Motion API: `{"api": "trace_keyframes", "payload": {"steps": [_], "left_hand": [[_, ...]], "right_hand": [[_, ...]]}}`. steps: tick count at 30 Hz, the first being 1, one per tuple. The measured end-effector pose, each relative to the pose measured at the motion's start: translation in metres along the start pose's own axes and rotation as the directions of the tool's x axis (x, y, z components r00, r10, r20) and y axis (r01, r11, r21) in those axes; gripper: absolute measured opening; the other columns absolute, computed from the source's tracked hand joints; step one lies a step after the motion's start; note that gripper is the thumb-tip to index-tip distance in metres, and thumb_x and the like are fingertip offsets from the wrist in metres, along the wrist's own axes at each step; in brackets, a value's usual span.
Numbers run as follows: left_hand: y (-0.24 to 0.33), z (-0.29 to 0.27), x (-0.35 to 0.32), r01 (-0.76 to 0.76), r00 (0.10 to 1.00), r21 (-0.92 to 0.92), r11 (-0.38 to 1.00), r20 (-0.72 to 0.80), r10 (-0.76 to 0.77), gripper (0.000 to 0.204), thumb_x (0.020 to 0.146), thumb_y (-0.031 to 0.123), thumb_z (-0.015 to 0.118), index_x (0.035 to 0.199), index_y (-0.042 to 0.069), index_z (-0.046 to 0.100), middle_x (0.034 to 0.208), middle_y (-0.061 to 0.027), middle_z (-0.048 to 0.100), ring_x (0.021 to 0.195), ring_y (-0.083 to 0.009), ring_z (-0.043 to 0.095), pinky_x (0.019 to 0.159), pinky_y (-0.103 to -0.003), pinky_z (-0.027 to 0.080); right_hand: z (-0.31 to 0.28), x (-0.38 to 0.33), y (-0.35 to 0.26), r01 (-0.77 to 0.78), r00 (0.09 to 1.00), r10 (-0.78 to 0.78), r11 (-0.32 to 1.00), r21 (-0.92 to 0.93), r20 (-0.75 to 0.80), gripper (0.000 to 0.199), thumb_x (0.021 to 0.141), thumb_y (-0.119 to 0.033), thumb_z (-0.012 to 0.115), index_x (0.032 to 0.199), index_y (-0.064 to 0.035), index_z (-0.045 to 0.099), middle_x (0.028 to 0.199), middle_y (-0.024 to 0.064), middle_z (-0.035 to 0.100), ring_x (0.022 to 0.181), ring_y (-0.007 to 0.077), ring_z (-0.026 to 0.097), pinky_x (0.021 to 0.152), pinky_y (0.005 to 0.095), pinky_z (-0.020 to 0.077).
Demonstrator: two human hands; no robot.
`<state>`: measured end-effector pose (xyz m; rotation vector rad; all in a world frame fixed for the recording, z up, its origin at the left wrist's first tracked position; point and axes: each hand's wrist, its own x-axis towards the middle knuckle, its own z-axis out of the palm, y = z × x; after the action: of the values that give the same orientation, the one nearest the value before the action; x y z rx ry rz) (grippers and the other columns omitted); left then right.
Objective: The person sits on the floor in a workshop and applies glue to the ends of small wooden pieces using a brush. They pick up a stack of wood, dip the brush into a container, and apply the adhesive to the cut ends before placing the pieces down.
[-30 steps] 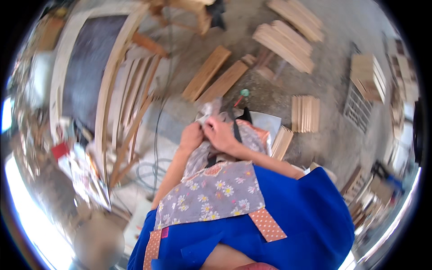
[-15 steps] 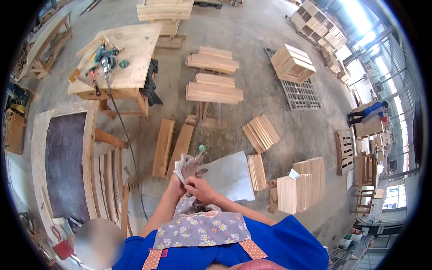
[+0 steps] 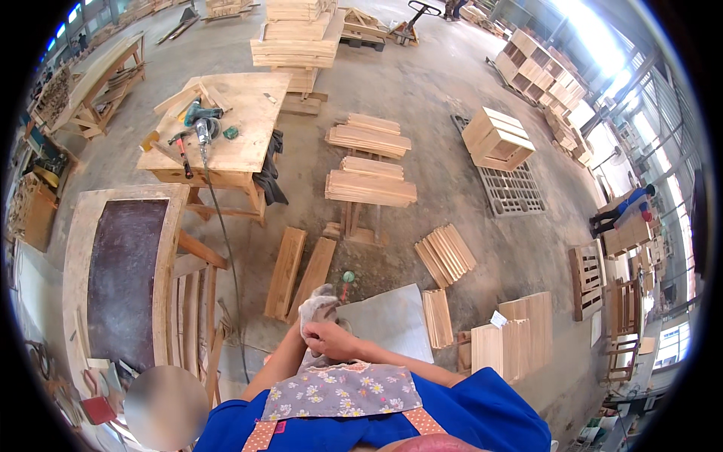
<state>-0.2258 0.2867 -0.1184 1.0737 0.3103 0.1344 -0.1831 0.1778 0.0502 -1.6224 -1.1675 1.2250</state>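
My left hand (image 3: 319,306) is in front of my apron, covered by a whitish work glove (image 3: 309,310). Its fingers point away from me, extended and foreshortened, holding nothing that I can see. My bare right hand (image 3: 331,340) is closed at the wrist end of that glove, fingertips pinching the fabric. Both hands touch above the bib of a grey flowered apron (image 3: 343,392). A pale flat sheet (image 3: 388,320) lies on the floor just beyond my hands, and a small round green object (image 3: 348,276) is near it.
Stacked wooden slats (image 3: 369,188) rest on supports ahead. More board bundles (image 3: 444,255) lie to the right. At left are a workbench (image 3: 248,143) with power tools and a cable, and a dark-topped frame table (image 3: 128,279). A wooden crate (image 3: 497,139) sits on a pallet.
The view has tilted up, so the surroundings sit lower in the picture. The gloved left fingers were spread and now look drawn together. My right hand stays on the glove.
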Motion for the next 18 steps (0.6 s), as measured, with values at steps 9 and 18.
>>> {"api": "trace_keyframes", "payload": {"steps": [9,18], "left_hand": [[0.078,0.020,-0.020,0.424,0.904,-0.675,0.603,0.279,-0.324,0.043,0.087,0.045,0.049,0.104,0.007,0.058,0.091,-0.0077,0.062,0.089,-0.0195,0.059,0.083,-0.037,0.046],[0.099,0.040,-0.014,-0.584,0.747,0.767,0.267,0.378,0.547,0.021,0.066,0.013,0.067,0.084,0.007,0.058,0.075,-0.0071,0.056,0.072,-0.0251,0.055,0.061,-0.033,0.046]], "right_hand": [[-0.041,0.023,0.011,-0.033,0.869,0.326,0.790,0.613,-0.373,0.008,0.087,-0.016,0.054,0.082,-0.0094,0.056,0.072,-0.0056,0.052,0.062,0.0028,0.047,0.052,0.0193,0.0394],[-0.074,0.011,0.048,0.243,0.802,0.396,0.468,0.850,-0.448,0.033,0.090,-0.042,0.048,0.096,-0.0099,0.054,0.078,0.0044,0.059,0.062,0.0160,0.056,0.056,0.0299,0.0440]]}}
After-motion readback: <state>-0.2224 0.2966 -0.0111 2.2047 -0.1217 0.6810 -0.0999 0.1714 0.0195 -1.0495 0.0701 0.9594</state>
